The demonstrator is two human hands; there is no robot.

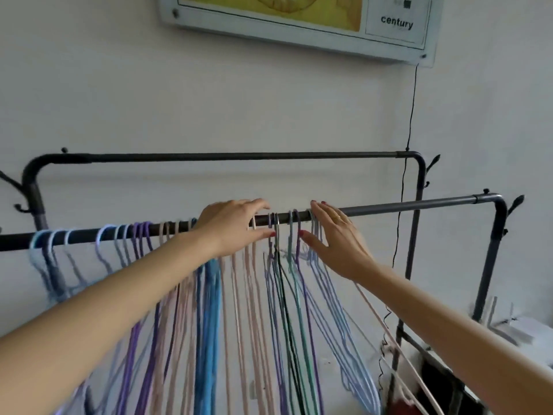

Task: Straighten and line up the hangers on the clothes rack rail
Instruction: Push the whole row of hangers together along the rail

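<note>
Flanking hangers (278,232) on the rail (389,208), hands beneath "century" sign (396,23).

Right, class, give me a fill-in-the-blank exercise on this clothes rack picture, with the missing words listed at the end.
1. The hangers hang from the ____ of the two black rails.
2. The ring is on the ____ hand.
3. The printed word on the wall sign is ____.
4. The left hand rests on the rail with its fingers pointing towards the ____ hand.

Missing words: nearer; right; century; right
</note>
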